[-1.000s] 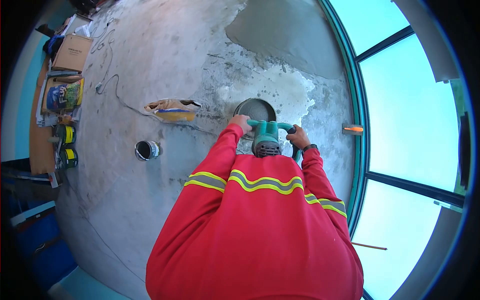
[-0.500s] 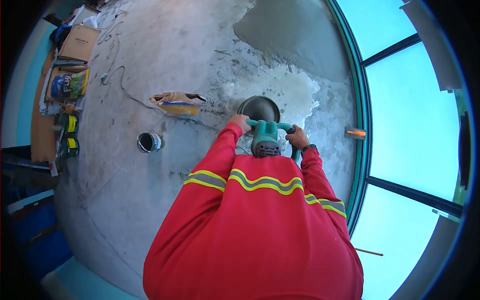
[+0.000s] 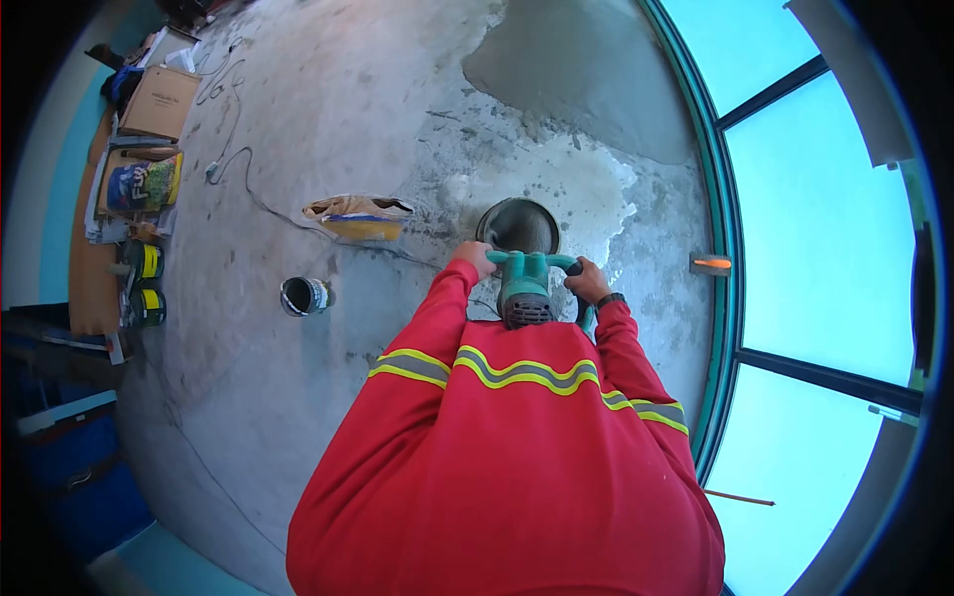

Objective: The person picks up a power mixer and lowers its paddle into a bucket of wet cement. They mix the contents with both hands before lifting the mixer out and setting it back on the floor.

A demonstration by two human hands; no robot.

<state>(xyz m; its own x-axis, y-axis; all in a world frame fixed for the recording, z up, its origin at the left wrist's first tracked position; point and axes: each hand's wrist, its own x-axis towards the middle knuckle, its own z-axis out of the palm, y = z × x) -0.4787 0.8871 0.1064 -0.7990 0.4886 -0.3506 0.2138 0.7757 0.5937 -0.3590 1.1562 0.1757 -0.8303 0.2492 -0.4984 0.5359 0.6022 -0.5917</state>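
Observation:
I hold a green power mixer [image 3: 525,281] by its two side handles, above a round bucket of grey mortar [image 3: 518,224] on the concrete floor. My left hand [image 3: 476,256] grips the left handle. On the right handle my right hand [image 3: 588,281] is closed, with a dark watch on its wrist. Both arms are in red sleeves with yellow and grey reflective bands. The mixer's shaft is hidden below the motor body.
A torn paper sack [image 3: 358,216] and a small open tin [image 3: 303,296] lie to the left. A cable [image 3: 248,194] runs across the floor. Boxes and bags [image 3: 144,149] line the far left. An orange-handled tool [image 3: 711,264] lies by the window frame [image 3: 720,298].
The view has shifted slightly; the bucket and mixer sit a little lower and to the right in the picture. Both hands stay on the handles.

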